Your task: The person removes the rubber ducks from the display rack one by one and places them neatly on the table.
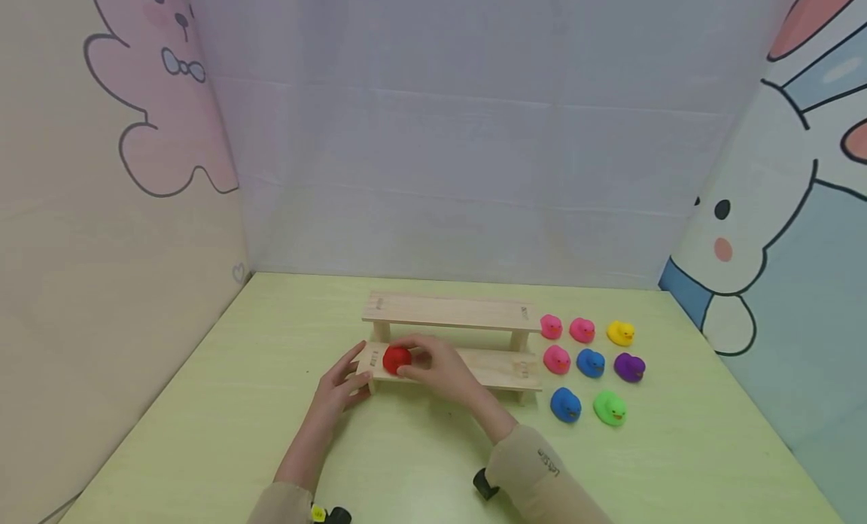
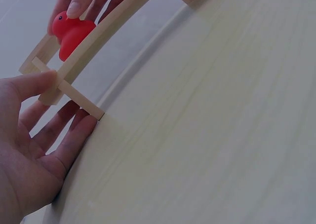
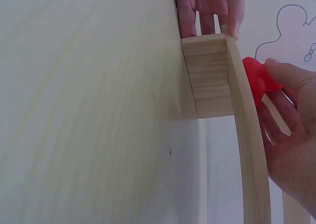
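A red rubber duck (image 1: 396,360) sits at the left end of the lower board of a two-step wooden shelf (image 1: 497,367). My right hand (image 1: 436,364) pinches the duck between thumb and fingers; in the right wrist view the red duck (image 3: 257,78) touches the board. With my left hand (image 1: 336,388) I grip the shelf's left end. In the left wrist view, that hand's thumb (image 2: 42,82) presses on the board's end while its fingers reach round the side by the leg (image 2: 81,99).
Right of the shelf stand several rubber ducks: pink (image 1: 557,359), blue (image 1: 591,363), yellow (image 1: 621,333), purple (image 1: 630,367) and green (image 1: 610,408). The upper board (image 1: 450,311) rises behind the lower one. All rest on a pale yellow-green table (image 1: 203,426), with curtains (image 1: 460,147) around it.
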The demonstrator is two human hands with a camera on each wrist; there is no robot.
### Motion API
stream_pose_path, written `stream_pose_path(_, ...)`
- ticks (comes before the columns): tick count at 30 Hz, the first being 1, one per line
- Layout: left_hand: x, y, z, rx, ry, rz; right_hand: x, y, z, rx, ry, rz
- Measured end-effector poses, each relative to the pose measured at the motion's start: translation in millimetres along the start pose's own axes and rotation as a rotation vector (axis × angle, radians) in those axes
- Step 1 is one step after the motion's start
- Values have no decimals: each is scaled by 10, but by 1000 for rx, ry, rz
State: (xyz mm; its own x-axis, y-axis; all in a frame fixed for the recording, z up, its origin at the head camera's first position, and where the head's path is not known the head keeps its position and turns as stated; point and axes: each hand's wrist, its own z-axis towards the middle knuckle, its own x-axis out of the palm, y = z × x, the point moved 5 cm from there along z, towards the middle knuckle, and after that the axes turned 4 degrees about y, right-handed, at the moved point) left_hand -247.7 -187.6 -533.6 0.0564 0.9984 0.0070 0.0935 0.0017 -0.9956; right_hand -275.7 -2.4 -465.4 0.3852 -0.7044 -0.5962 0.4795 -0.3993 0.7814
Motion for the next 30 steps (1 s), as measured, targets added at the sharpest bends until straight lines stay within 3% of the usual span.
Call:
stream_pose_path(16, -2, 23, 9, -5, -8, 20, 19, 19, 9, 23, -6, 0)
stream_pose_path(30, -8, 24, 21, -9, -7, -1, -96, 159, -76, 14, -18, -24)
